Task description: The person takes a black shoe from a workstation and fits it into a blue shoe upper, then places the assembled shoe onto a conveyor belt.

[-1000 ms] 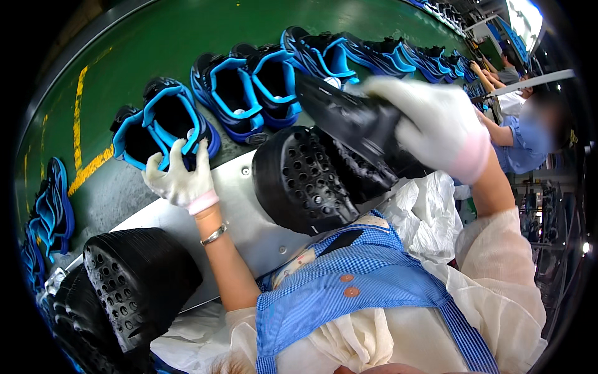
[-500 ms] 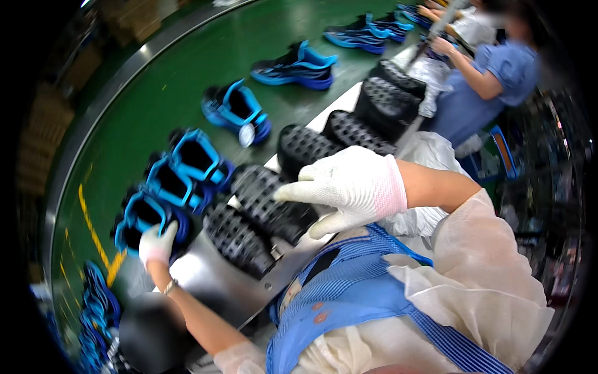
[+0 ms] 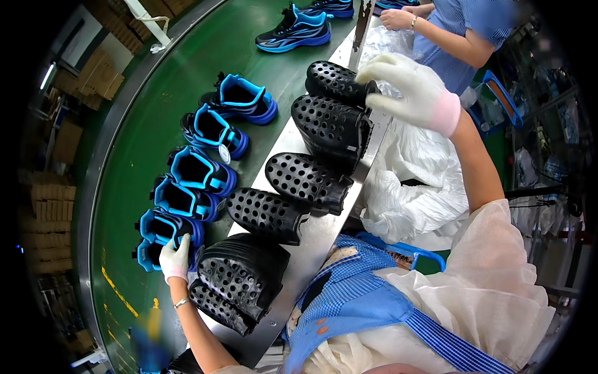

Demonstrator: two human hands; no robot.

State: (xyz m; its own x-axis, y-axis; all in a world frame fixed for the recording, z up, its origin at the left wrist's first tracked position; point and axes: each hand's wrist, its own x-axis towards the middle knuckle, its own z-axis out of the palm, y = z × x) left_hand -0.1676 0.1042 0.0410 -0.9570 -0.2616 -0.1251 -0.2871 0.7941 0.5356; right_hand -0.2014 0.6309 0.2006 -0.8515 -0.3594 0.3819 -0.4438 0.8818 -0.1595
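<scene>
My gloved left hand (image 3: pixel 175 258) is closed on the heel edge of a black-and-blue sneaker (image 3: pixel 163 227) at the near end of a row. Several similar sneakers stand beside it, openings up, on the green belt. My gloved right hand (image 3: pixel 402 90) hovers at the far end of the metal ledge, fingers apart and curved. Its fingertips are close to the end of a black perforated shoe-shaped shell (image 3: pixel 336 81); I cannot tell whether they touch it. More such shells, like the perforated shell (image 3: pixel 305 177), lie along the ledge between my hands.
The green conveyor belt (image 3: pixel 134 131) curves along the left inside a metal rim. White crumpled wrapping (image 3: pixel 417 187) lies right of the metal ledge (image 3: pixel 283 311). A co-worker's arm (image 3: pixel 445 40) is at the upper right, beside an upright post (image 3: pixel 361 31). Another sneaker (image 3: pixel 294 34) stands farther along.
My right hand has moved away from me, from above the middle shells to the far end of the ledge. My left hand stays at the near sneakers. The view has shifted.
</scene>
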